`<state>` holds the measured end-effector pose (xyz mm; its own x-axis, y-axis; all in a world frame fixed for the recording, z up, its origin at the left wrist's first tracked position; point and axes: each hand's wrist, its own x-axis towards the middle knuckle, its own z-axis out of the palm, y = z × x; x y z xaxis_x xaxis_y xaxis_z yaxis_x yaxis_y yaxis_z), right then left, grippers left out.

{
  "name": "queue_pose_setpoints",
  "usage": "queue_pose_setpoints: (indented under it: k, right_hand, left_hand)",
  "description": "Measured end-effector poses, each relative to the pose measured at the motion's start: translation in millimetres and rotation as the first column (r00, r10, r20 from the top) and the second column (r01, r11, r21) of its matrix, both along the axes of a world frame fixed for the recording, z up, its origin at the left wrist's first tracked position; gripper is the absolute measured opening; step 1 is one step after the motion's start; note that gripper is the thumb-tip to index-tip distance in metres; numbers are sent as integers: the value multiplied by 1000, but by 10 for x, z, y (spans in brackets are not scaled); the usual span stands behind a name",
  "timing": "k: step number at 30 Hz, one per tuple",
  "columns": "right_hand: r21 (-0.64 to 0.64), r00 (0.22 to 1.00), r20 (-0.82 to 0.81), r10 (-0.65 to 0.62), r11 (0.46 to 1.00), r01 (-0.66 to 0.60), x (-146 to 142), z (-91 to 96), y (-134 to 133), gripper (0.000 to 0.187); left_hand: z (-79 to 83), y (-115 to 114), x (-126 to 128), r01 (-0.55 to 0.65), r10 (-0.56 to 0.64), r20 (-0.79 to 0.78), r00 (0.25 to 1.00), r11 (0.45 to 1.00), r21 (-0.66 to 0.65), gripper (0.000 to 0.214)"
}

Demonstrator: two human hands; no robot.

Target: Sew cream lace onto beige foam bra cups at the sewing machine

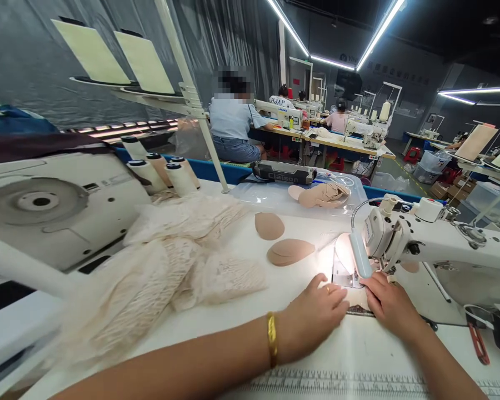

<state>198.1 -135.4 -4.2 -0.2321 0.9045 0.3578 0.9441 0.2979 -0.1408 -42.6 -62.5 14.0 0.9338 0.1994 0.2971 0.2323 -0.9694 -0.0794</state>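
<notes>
My left hand (pixel 320 314) rests at the near left side of the needle plate (pixel 342 275) with its thumb and fingers apart; nothing shows in it. A gold bracelet (pixel 271 339) circles that wrist. My right hand (pixel 389 303) is bent close beside the presser foot of the white sewing machine (pixel 425 239), its fingers drawn together; whatever they pinch is hidden. Beyond the needle area, a brightly lit pale beige piece (pixel 344 250) lies partly behind the small lamp (pixel 360 253). Two beige cup-shaped pieces, one rounder (pixel 269 226), one longer (pixel 290 252), lie on the white table.
Cream lace fabric (pixel 183 261) is heaped at left, near thread cones (pixel 183 179). Beige cups (pixel 323 195) are stacked on a clear plastic lid (pixel 258 194) at the back. Red-handled snips (pixel 478 343) lie at right; a printed ruler (pixel 337 383) runs along the front. Co-workers sit beyond.
</notes>
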Motion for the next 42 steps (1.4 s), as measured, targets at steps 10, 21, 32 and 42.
queue_pose_setpoints:
  k: [10,21,32,42]
  right_hand:
    - [195,992,-58,116,975,-103,227,-356,32,22]
    - [96,942,-247,226,973,-208,-402,90,-243,33]
    - [-270,420,-886,-196,955,-124,-1184,309,-292,42]
    - [-232,520,-836,-172,971,-52,-1107,200,-309,44]
  left_hand:
    - [17,-401,-1311,-411,432,179,884,900,-144,40]
    - [353,-174,-1349,-322,579,282,765,723,-612,17]
    - [105,-437,-694,430,570,219,792,-267,-862,76]
    - [103,-517,-584,553,768,210,605,-216,-805,50]
